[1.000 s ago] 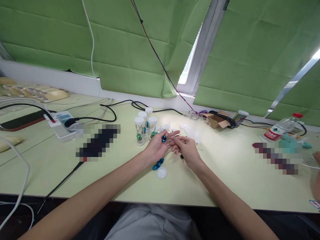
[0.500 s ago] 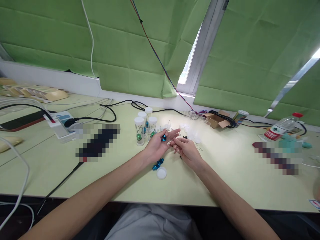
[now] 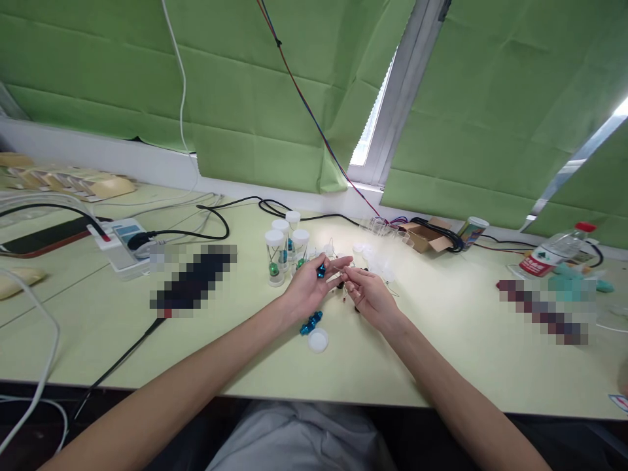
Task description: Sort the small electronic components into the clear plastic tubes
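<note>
My left hand (image 3: 309, 284) is turned palm up, with a small shiny blue metal piece (image 3: 320, 271) held at the thumb and the other fingers stretched out. Against those fingertips, my right hand (image 3: 370, 294) is pinched closed; what lies between its fingers is too small to make out. A thin lead with a red tip (image 3: 344, 299) hangs below it. Several more blue metal pieces (image 3: 311, 323) lie on the table under my left wrist, beside a round white cap (image 3: 318, 340). Clear tubes with white lids (image 3: 275, 258) stand just left of my hands, holding green and blue pieces.
Behind my hands lie white caps (image 3: 363, 250) and empty clear tubes (image 3: 377, 226). Farther right are an open cardboard box (image 3: 426, 237), a can (image 3: 473, 232) and a water bottle (image 3: 554, 252). A power strip (image 3: 120, 247) with cables sits at left.
My right hand has shifted slightly up, its pinched fingertips now nearer the left fingertips. The blue piece in my left hand has turned a little.
</note>
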`<state>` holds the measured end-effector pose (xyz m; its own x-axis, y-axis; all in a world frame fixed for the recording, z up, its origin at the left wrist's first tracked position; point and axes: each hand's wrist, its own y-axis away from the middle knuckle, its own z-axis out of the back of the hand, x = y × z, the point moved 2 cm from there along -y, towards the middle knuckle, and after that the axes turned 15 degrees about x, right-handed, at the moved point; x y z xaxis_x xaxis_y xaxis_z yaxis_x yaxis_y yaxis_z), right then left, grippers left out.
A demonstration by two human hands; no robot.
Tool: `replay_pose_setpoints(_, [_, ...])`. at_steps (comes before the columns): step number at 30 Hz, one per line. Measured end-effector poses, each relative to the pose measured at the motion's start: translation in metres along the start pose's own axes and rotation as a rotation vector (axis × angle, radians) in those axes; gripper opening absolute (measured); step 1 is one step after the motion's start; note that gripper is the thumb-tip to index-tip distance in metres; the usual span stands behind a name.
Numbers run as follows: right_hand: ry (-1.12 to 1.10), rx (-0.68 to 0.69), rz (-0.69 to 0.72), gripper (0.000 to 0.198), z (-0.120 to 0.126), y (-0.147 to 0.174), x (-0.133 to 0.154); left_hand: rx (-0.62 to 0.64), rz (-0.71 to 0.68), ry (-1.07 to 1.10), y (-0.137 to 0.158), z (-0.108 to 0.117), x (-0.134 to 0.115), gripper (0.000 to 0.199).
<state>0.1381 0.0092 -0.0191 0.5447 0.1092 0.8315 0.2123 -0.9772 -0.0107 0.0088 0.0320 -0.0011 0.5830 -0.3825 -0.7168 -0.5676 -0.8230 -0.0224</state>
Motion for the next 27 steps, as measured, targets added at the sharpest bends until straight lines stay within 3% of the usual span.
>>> replay_pose_setpoints(7, [-0.079, -0.02, 0.074, 0.017, -0.002, -0.001, 0.007, -0.043, -0.094, -0.162, 0.002, -0.003, -0.003, 0.032])
replay_pose_setpoints(12, [-0.121, 0.0, 0.086, 0.018, -0.001, -0.002, 0.01, -0.113, -0.012, -0.419, 0.0, 0.007, 0.0, 0.024])
replay_pose_setpoints(14, [-0.139, 0.01, 0.088, 0.018, 0.0, -0.003, 0.011, -0.063, 0.012, -0.524, -0.001, 0.01, 0.002, 0.023])
replay_pose_setpoints(16, [-0.155, 0.02, 0.094, 0.018, 0.001, -0.003, 0.011, -0.017, 0.044, -0.584, -0.001, 0.011, 0.002, 0.025])
replay_pose_setpoints(21, [-0.185, 0.024, 0.099, 0.014, 0.002, -0.004, 0.011, -0.044, 0.14, -0.775, 0.001, 0.008, 0.0, 0.034])
replay_pose_setpoints(27, [-0.192, 0.006, 0.097, 0.013, 0.001, -0.002, 0.012, -0.026, 0.125, -1.019, 0.001, 0.007, -0.002, 0.04])
